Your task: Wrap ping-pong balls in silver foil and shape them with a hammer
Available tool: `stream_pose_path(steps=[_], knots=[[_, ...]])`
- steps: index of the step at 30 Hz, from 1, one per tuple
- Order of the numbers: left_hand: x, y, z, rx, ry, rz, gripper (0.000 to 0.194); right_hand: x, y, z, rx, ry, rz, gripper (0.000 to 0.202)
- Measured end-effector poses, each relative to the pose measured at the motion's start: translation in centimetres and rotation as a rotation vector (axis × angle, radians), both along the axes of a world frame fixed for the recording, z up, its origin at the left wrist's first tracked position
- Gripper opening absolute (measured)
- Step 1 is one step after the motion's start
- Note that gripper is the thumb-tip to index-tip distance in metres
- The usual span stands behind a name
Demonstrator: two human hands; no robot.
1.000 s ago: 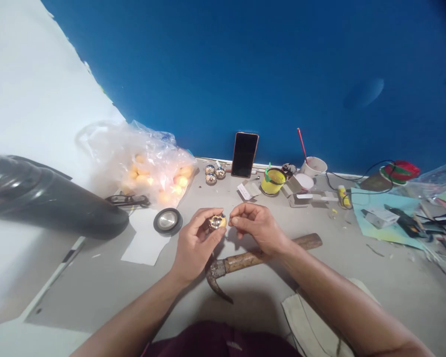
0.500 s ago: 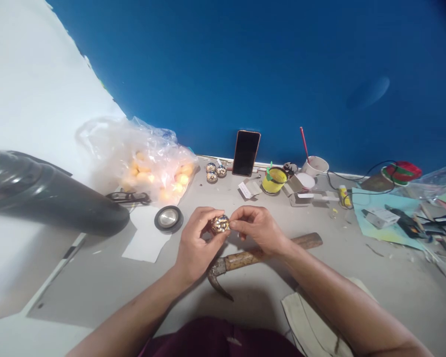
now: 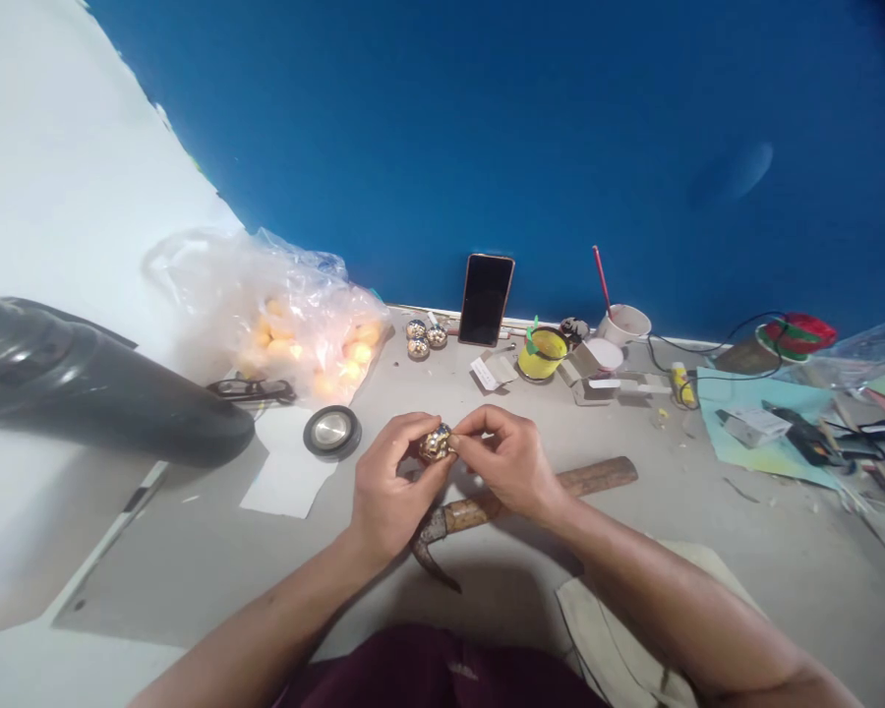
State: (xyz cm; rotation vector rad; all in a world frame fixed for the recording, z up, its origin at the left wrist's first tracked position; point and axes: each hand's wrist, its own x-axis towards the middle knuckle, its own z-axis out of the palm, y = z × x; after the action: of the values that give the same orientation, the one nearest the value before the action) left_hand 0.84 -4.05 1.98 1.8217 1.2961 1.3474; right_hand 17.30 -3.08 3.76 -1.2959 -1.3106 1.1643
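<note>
A shiny gold-and-silver ball (image 3: 435, 443) with a bumpy surface is held between the fingers and thumb of my left hand (image 3: 390, 482). My right hand (image 3: 508, 457) is closed in a pinch at the right side of this ball. Whatever lies between its fingertips is too small to make out. Beneath my hands a claw hammer (image 3: 472, 512) with a worn wooden handle lies on the table, its metal head to the left. Several similar shiny balls (image 3: 418, 347) sit together near the wall.
A phone (image 3: 486, 300) leans on the blue wall. Left are a grey cylinder (image 3: 118, 393), a plastic bag (image 3: 302, 334) of orange balls and a round dark-rimmed disc (image 3: 331, 432). Right stand a yellow cup (image 3: 542, 356), a white cup (image 3: 626, 324) and opened small boxes (image 3: 594, 388).
My right fingers have shifted slightly left over the ball's right side. My left hand still holds the ball, and the whole view has moved a little.
</note>
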Motion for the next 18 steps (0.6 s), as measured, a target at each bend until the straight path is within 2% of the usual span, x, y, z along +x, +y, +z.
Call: stream_pose_path(steps=[5, 10, 14, 18], knots=[[0.2, -0.1, -0.1, -0.06, -0.066, 0.017, 0.024, 0.2, 0.2, 0.4, -0.027, 0.038, 0.015, 0.01], [0.3, -0.1, 0.4, -0.12, -0.161, -0.015, 0.024, 1.0, 0.9, 0.5, -0.21, 0.247, 0.151, 0.021], [0.2, 0.2, 1.0, -0.366, -0.291, -0.098, 0.034, 1.7, 1.4, 0.2, -0.354, 0.409, 0.251, 0.034], [-0.2, 0.7, 1.0, -0.608, -0.489, -0.197, 0.043, 2.3, 1.8, 0.1, -0.339, 0.499, 0.313, 0.043]])
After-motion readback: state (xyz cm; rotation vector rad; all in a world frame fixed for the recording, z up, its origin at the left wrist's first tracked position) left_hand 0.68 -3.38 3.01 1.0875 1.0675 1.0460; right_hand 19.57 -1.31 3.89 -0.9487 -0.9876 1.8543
